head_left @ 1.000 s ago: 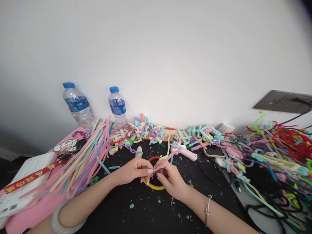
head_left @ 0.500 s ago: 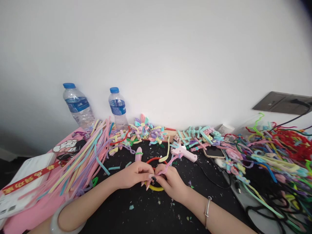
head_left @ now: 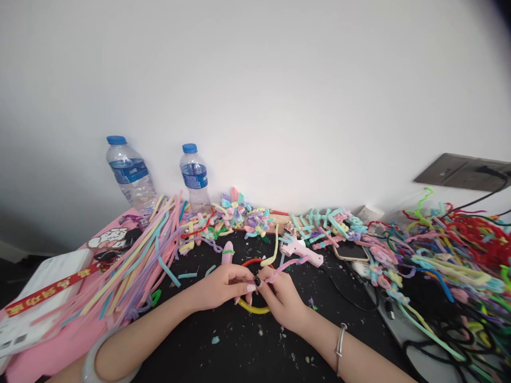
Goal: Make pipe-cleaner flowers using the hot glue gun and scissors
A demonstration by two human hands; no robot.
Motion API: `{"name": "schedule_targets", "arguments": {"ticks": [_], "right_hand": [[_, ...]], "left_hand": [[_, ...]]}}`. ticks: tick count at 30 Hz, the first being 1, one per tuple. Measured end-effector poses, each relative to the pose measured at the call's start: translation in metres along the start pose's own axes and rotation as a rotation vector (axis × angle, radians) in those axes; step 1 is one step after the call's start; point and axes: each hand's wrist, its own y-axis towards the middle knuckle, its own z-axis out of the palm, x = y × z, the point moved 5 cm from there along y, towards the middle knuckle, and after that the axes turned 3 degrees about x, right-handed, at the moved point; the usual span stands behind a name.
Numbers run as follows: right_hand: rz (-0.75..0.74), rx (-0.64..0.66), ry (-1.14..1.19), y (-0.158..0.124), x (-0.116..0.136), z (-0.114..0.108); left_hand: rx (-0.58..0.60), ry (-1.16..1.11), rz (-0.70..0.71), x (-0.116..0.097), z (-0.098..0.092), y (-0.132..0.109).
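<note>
Head view: scrap-littered black table, white wall. The left hand and right hand pinch a pink pipe cleaner, tail seemingly lower than before.

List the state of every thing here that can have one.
left hand: shut on pink pipe cleaner
right hand: shut on pink pipe cleaner
pink pipe cleaner: bent, held by both hands
left water bottle: upright, capped
right water bottle: upright, capped
glue gun: lying on its side
phone: lying flat, screen dark
</note>
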Motion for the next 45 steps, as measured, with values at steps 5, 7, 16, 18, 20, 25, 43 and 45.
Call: {"name": "schedule_targets", "arguments": {"ticks": [5,7,16,18,20,25,43,45], "right_hand": [[0.045,0.036,-0.052,-0.0002,-0.0029,0.0029],[0.053,0.047,-0.065,0.0000,-0.0029,0.0039],[0.070,0.051,-0.036,0.0022,-0.0034,0.0039],[0.061,0.085,-0.062,0.0023,-0.0028,0.0052],[0.051,0.105,-0.083,0.0024,-0.0017,0.0060],[0.035,0.096,-0.091,0.0036,0.0014,0.0058],[0.061,0.048,0.055,0.0043,0.0023,0.0012],[0.066,0.031,0.062,0.0039,0.0012,0.0005]], "left_hand": [[-0.100,0.043,-0.037,0.0055,-0.0011,0.0007],[-0.135,0.075,-0.028,0.0045,-0.0005,0.0008],[-0.188,0.087,0.002,0.0000,-0.0010,-0.0012],[-0.192,0.124,0.006,0.0000,-0.0009,-0.0014],[-0.191,0.171,0.013,-0.0009,-0.0002,-0.0016],[-0.193,0.221,0.024,-0.0034,0.0013,-0.0019],[-0.206,0.080,-0.008,-0.0001,-0.0009,-0.0007],[-0.201,0.073,-0.001,0.0010,-0.0013,-0.0008]]}}
